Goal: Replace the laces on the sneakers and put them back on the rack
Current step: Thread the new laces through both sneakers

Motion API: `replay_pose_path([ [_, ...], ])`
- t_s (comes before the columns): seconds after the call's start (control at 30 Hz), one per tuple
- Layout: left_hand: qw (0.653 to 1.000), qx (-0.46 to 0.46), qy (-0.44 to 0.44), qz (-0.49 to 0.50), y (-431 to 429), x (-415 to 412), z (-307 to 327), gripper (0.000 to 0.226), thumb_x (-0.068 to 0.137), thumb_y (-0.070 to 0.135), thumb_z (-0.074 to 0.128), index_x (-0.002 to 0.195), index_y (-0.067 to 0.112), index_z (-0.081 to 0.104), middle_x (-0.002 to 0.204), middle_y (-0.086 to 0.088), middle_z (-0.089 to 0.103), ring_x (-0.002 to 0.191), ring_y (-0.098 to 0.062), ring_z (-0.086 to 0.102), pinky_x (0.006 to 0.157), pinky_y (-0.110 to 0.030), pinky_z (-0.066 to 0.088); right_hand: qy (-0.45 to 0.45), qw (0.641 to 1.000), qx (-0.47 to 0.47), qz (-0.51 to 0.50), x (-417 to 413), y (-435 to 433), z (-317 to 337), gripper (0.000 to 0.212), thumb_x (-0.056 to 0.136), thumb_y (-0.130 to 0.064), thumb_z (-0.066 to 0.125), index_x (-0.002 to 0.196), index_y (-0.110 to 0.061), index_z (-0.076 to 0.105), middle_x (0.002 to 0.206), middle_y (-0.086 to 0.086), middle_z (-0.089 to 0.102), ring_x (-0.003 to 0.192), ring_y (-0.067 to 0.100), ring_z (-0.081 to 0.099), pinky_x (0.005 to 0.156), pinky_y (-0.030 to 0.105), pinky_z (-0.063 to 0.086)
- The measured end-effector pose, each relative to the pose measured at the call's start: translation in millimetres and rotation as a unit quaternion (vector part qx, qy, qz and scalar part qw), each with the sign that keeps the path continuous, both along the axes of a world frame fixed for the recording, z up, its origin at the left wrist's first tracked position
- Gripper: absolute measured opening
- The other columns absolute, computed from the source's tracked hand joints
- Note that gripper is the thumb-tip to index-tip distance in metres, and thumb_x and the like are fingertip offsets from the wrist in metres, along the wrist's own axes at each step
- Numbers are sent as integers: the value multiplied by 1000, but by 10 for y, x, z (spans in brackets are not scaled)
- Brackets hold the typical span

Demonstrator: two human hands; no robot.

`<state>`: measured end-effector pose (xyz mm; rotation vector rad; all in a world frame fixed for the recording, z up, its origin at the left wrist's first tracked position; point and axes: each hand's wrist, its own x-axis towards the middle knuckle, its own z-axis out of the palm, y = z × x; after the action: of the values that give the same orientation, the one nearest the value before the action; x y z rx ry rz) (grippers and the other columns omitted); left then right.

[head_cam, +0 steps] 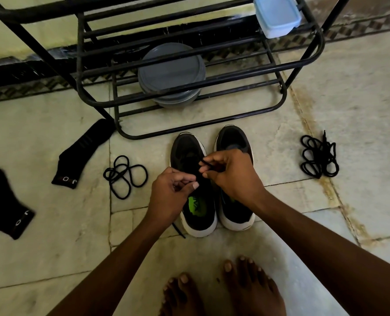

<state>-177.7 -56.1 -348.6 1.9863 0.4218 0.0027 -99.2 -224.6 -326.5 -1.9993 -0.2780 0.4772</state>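
Floor point(349, 99): left hand point(171, 195), right hand point(230, 174) pinch lace point(209, 164) over green-logoed sneaker point(185, 147).

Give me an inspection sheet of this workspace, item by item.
Surface: pale stone floor tiles, stained at joints.
Job's things: two black sneakers side by side before the rack; lace over left one; lace coil left, lace bundle right.
Clutter: two black socks left.
Hands: left hand and right hand both pinch the lace.
Cables: nothing seen.
Surroundings: grey container and blue-lidded box on rack; bare feet.
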Motion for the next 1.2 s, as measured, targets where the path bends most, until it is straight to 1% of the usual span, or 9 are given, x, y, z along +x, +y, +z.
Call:
replay_pose_path([
  [0.07, 1000, -1, 6, -1, 1, 3, 1, 22, 82, 7, 83, 91, 26, 76, 89, -2, 64, 75, -7, 65, 72, -18, 53, 5, 1000, 6, 7, 5, -9, 6, 26, 82, -2, 81, 105, -13, 77, 88, -7, 78, 84, -2, 72, 85, 15, 56],
  [0.27, 1000, -12, 5, 0, -2, 3, 12, 25, 82, 6, 83, 89, 27, 74, 87, 1, 63, 73, -3, 64, 71, -17, 52, 20, 1000, 16, 3, 21, -20, -33, 24, 83, -1, 79, 104, -12, 76, 88, -6, 77, 86, 1, 73, 88, 25, 59],
  [0.47, 1000, -19, 7, 2, 0, 3, -7, 23, 82, 7, 83, 90, 27, 76, 89, -1, 65, 78, -12, 68, 77, -28, 57, 18, 1000, 9, 9, 42, -26, -65, 24, 82, -2, 81, 103, -11, 77, 88, -5, 78, 85, 1, 73, 86, 21, 59],
  [0.63, 1000, -16, 8, 0, 2, 4, -6, 21, 82, 7, 83, 91, 25, 76, 89, -2, 66, 77, -12, 68, 76, -27, 57, 5, 999, -12, 30, 79, -32, -55, 18, 83, -9, 82, 100, -15, 79, 87, -7, 77, 83, -3, 72, 83, 18, 58],
  [0.73, 1000, -11, 4, 0, 3, 5, -14, 22, 82, 8, 83, 91, 27, 76, 88, -1, 67, 77, -12, 69, 75, -28, 58, -6, 999, -39, 38, 95, -22, -52, 12, 85, -14, 82, 95, -19, 79, 82, -8, 75, 77, 0, 71, 78, 25, 61],
  [0.83, 1000, -2, 1, -3, -1, 9, -18, 18, 83, 8, 82, 92, 23, 77, 88, 0, 66, 74, -6, 67, 71, -20, 54, -2, 999, -30, 32, 77, -9, -44, 11, 84, -12, 82, 92, -18, 78, 80, -6, 75, 73, 4, 73, 77, 34, 64],
  [0.9, 1000, 7, 2, -3, -8, 9, -18, 17, 83, 8, 82, 93, 20, 78, 88, 0, 65, 73, -5, 65, 69, -17, 53, -10, 999, -28, 20, 60, 3, -44, 12, 81, -11, 84, 90, -18, 77, 80, -5, 76, 75, 5, 73, 79, 35, 63],
  [1.1, 1000, 18, -10, 9, -36, -11, -18, 13, 85, 8, 80, 91, 19, 78, 90, 1, 63, 74, -6, 62, 68, -14, 50, -31, 999, -39, -5, -22, 42, -42, 10, 82, -16, 83, 88, -19, 75, 80, -8, 75, 75, 2, 71, 77, 26, 61],
  [1.2, 1000, 19, -16, -14, -32, -7, -5, 12, 90, 7, 74, 90, 19, 75, 92, 0, 58, 77, -4, 59, 70, -13, 48, -31, 998, -54, -8, -72, 51, 10, 12, 82, -24, 82, 91, -20, 75, 82, -10, 74, 76, 0, 70, 75, 19, 58],
])
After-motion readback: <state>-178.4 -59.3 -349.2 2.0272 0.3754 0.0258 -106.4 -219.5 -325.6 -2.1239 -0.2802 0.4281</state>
